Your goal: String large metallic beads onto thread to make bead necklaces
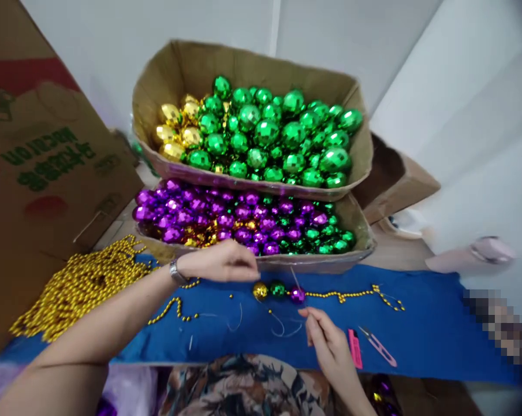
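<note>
I'm watching the left hand (pixel 226 262) hovering with its fingers bent close together, their tips sitting just beyond a shiny gold faceted ball (pixel 260 290); I'm not managing to tell whether it is gripping anything. That ball is lying on the blue cloth-covered tabletop (pixel 429 323), with a shiny green faceted ball (pixel 277 289) and a shiny purple faceted ball (pixel 298 294) following to its right, and a strand of small round gold beads (pixel 343 295) trailing farther right. Nearer, the right hand (pixel 330 340) is keeping thumb and forefinger together beside a thin pale thread (pixel 282 335), its hold staying unclear to me. Pink-handled metal snips (pixel 380 348) are lying to its right.
</note>
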Tool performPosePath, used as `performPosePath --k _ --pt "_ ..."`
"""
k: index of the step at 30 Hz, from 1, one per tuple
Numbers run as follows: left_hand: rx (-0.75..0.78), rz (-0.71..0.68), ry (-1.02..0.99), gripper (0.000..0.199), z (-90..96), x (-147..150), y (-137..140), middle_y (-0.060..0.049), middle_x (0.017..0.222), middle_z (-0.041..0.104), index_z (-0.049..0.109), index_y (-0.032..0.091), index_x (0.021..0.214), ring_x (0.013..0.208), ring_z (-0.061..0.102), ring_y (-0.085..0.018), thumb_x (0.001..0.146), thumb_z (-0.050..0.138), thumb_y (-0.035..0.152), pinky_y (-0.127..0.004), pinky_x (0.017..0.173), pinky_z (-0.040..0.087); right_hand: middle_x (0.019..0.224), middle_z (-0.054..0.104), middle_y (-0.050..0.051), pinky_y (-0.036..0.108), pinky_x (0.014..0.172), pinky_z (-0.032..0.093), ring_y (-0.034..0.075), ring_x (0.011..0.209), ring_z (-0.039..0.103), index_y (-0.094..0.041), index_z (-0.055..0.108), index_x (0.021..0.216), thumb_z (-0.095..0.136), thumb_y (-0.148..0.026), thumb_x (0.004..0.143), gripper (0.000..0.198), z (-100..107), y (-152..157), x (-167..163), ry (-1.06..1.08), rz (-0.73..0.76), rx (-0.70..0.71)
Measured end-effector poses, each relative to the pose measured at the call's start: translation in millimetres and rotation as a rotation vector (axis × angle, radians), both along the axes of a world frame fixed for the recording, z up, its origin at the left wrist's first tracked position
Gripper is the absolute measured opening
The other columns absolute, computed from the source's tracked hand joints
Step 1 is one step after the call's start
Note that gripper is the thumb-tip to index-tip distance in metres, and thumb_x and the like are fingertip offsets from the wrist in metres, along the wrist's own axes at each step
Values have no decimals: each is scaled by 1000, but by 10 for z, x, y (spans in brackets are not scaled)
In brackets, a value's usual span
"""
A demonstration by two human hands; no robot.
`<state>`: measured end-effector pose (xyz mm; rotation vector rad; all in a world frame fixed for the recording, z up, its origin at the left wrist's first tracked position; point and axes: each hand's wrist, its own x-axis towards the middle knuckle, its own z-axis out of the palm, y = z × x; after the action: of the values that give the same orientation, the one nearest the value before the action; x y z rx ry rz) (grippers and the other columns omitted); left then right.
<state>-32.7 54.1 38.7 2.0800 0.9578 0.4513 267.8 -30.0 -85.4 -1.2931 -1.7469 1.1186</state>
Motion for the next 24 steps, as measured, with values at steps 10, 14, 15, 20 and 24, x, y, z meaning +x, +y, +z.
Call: performPosePath --k 10,14,15,20,24 --pt "-885 312 478 23 -1481 -1379 -1966 -1 42 58 62 18 43 41 50 -14 57 76 29 -24 42 34 65 56 -2 17 55 43 9 55 55 -18 63 107 43 -35 96 28 -216 -135 -22 -130 142 36" --pt "-1166 525 729 25 -1783 -1843 -3049 0 44 56 61 13 50 41 53 -15 62 78 28 -27 43 43 64 57 -2 16 54 44 8 54 55 -18 63 105 46 -35 95 26 -285 -192 -113 -174 202 55" --pt "-1190 589 783 24 -1852 -1913 -3273 0 53 60 64 12 60 47 56 -15 69 76 30 -28 49 48 64 57 -2 15 54 44 8 54 55 -19 64 105 46 -35 95 26 -295 -208 -138 -184 218 61" --pt "-1039 977 962 28 -2297 -2112 -3897 -7 107 63 60 13 108 94 62 -20 90 57 34 -40 81 53 70 63 0 15 53 45 8 53 56 -19 64 105 47 -37 94 28 -283 -286 -294 -238 299 113" --pt "-850 1277 1002 37 -2659 -2232 -3873 -11 123 56 54 15 122 108 57 -25 91 55 36 -47 90 49 71 65 1 15 49 45 9 51 57 -19 64 106 47 -38 94 28 -267 -335 -478 -278 335 149"
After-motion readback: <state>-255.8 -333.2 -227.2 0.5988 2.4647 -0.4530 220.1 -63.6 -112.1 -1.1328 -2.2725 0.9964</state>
